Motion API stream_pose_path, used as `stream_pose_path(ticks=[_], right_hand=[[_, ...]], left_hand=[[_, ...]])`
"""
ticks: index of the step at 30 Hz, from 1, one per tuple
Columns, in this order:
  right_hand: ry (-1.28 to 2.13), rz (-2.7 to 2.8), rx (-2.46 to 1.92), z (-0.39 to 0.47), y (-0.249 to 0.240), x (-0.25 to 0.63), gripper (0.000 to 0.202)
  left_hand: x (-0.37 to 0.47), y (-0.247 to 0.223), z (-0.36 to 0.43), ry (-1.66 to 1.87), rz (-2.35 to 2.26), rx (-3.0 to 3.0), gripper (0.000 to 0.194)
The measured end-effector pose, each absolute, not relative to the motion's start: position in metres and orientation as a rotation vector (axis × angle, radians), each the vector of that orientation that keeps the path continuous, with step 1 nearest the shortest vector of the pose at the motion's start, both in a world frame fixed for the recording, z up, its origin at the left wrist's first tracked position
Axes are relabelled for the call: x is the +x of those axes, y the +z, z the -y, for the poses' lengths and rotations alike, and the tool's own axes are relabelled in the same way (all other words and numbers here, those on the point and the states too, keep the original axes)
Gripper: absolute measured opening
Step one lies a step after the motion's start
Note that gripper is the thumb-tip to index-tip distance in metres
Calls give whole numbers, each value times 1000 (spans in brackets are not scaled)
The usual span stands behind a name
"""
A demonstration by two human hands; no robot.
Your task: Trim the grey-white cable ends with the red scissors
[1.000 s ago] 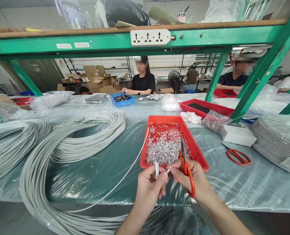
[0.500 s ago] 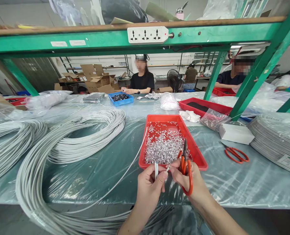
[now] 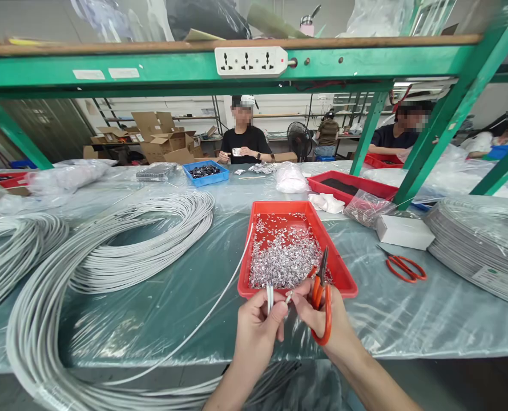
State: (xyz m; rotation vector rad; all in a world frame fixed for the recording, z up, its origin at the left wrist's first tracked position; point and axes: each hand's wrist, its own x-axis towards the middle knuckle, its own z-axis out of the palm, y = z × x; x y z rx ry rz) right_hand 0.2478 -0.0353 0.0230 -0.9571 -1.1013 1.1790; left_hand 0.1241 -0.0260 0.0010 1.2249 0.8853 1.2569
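Observation:
My left hand (image 3: pixel 254 331) is closed on white cable (image 3: pixel 270 299), with part of it standing up in a bend between the fingers. Its thumb and forefinger pinch a cable end in front of the red tray. Close beside it, my right hand (image 3: pixel 337 322) holds orange-handled scissors (image 3: pixel 328 311) against the palm, blades pointing up and away. The thumb and forefinger of that hand touch the tip of the same cable end; details there are too small to tell. Just beyond both hands lies the red tray (image 3: pixel 346 274), holding many small shiny metal pieces (image 3: pixel 283 257).
Large coils of white cable (image 3: pixel 146 262) cover the left side. To the right lie a second pair of scissors (image 3: pixel 408 268), a white box (image 3: pixel 403 231) and a grey cable coil (image 3: pixel 485 245). A green shelf frame (image 3: pixel 151 74) spans above. Across the table sits a person (image 3: pixel 245 142).
The view has turned slightly right, so things sit further left. Both hands stay together at the cable end. The person across now holds up a small white thing.

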Motion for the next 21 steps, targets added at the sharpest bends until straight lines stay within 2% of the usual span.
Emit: stream_pose_path(ticks=[10,15,21], right_hand=[[1275,1199,-881,35,30,255,16],[1375,1277,-761,32,31,259,20],[1336,1273,-780,29,26,262,28]], left_hand=[[120,13,27,1019,-738,1070,46],[121,17,30,985,-741,1058,48],[118,12,33,1002,-931,1056,52]])
